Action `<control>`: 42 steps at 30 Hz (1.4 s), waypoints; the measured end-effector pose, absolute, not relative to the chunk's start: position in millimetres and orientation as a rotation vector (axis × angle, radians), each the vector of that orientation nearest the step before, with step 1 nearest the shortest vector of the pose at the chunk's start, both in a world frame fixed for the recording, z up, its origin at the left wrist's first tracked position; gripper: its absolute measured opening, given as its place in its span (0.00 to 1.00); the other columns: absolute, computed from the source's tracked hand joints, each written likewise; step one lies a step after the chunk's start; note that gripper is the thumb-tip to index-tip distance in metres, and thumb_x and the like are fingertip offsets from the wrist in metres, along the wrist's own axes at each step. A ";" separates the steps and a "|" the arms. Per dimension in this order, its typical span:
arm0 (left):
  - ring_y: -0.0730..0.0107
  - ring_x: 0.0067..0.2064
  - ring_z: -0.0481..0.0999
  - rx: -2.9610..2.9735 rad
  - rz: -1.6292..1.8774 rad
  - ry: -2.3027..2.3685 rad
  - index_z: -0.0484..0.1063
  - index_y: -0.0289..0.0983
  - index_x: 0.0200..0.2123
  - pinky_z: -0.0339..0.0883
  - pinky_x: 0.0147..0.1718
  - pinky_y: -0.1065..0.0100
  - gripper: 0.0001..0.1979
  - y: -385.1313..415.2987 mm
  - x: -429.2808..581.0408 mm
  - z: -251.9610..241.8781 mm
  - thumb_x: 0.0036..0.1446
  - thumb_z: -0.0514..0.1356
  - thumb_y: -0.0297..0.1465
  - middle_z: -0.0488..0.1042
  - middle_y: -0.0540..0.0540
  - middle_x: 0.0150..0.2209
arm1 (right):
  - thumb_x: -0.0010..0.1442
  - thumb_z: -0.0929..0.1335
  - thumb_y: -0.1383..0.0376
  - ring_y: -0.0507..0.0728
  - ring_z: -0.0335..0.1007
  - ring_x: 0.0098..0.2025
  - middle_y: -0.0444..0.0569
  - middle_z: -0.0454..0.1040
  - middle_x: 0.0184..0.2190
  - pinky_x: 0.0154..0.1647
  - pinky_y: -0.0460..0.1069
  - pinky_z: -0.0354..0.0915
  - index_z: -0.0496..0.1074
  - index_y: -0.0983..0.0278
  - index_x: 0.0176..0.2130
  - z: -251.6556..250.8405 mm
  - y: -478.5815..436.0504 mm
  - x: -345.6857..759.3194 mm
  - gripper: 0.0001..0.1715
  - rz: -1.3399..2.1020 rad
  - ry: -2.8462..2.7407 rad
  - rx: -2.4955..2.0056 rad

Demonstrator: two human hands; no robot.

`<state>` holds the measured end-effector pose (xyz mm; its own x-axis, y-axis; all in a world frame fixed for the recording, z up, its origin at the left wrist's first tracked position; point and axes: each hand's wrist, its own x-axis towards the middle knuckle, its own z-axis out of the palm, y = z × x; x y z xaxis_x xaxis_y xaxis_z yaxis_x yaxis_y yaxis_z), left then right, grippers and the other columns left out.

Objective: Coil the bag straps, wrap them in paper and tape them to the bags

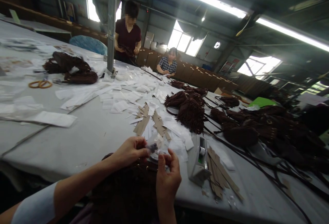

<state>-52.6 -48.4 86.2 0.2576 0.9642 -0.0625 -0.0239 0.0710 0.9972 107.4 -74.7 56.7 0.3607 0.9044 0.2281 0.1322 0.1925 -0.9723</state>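
My left hand (136, 152) pinches a small clear plastic bag (153, 147) with something dark in it, too blurred to name. Curled around the other side of the plastic are the thumb and fingers of my right hand (168, 172). Below both hands a dark brown bag (125, 189) lies at my lap against the table edge, its lower part in shadow. Just beyond my hands, white paper strips (177, 136) and tan card strips (142, 121) are scattered on the white table (95, 141).
Right of my hands stands a small grey box-shaped device (199, 164) beside more tan strips (218, 172). Brown fringed bags (191, 110) and long straps cover the right side. A metal post (111, 25) rises from the table. Two people (128, 33) work at the far side.
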 end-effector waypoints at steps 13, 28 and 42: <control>0.71 0.35 0.71 1.197 0.998 0.832 0.71 0.33 0.35 0.64 0.38 0.70 0.10 -44.3 -57.2 84.2 0.50 0.62 0.33 0.74 0.48 0.34 | 0.59 0.69 0.66 0.58 0.73 0.41 0.53 0.78 0.37 0.46 0.55 0.67 0.74 0.61 0.45 42.4 -64.6 98.5 0.12 -0.045 -1.671 -1.067; 0.74 0.24 0.68 1.343 1.119 1.152 0.67 0.35 0.30 0.63 0.27 0.72 0.15 -28.5 -62.4 63.9 0.55 0.59 0.42 0.70 0.51 0.23 | 0.63 0.64 0.69 0.57 0.70 0.34 0.50 0.76 0.30 0.41 0.52 0.63 0.72 0.63 0.37 35.0 -41.6 74.8 0.07 -0.203 -1.850 -1.068; 0.73 0.23 0.66 1.470 0.698 1.130 0.71 0.35 0.35 0.60 0.24 0.73 0.16 -31.7 -150.3 57.1 0.56 0.56 0.43 0.67 0.53 0.21 | 0.66 0.60 0.63 0.56 0.70 0.31 0.49 0.73 0.29 0.34 0.48 0.62 0.70 0.65 0.35 31.0 -20.7 56.3 0.13 0.213 -1.864 -1.190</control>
<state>-150.3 -31.7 57.1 0.3711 0.9151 -0.1575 0.2688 0.0565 0.9615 56.3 -20.7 31.0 -0.1452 0.7980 0.5848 0.6453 0.5245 -0.5555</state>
